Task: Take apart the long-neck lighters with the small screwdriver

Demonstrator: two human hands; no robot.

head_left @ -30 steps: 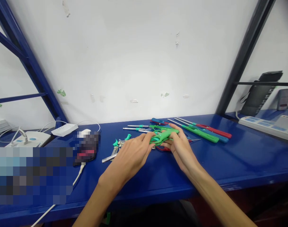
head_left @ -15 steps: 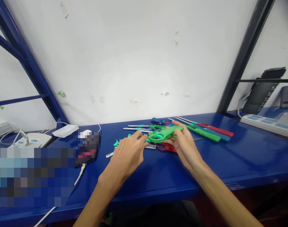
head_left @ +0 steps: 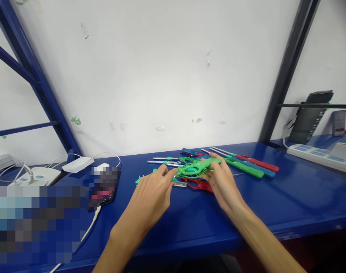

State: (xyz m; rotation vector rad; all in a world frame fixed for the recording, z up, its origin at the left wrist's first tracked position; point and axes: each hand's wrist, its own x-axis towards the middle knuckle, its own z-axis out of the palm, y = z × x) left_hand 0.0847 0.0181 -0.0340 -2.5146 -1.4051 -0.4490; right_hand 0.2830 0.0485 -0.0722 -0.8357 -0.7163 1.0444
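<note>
**Inspector:** Item held, and its heading?

**Assistant:** One green casing [head_left: 202,167], held over the blue surface [head_left: 300,193] between the two hands. Its long axis runs crosswise, slightly aslant. The narrow end points toward the left hand [head_left: 152,191]; the broad handle end lies at the right hand [head_left: 224,180], a little farther from the wearer.

**Inspector:** Condition of the hands?

**Assistant:** The right hand is curled round the handle end. The left hand is nearly closed, thumb and fingertips pinching the narrow end; the exact contact is partly hidden.

**Inspector:** Edges and room?

**Assistant:** Crowded beyond the hands: metal tubes [head_left: 164,159] past the left fingertips, lighters [head_left: 259,163] past the right hand. A red casing [head_left: 199,185] lies just below the held item, beside the right fingers. A bare strip of surface runs from between the wrists to the front edge [head_left: 190,247]; a wider stretch opens right of the right hand. Well left of the left hand lies a dark device [head_left: 111,193], partly blurred.
</note>
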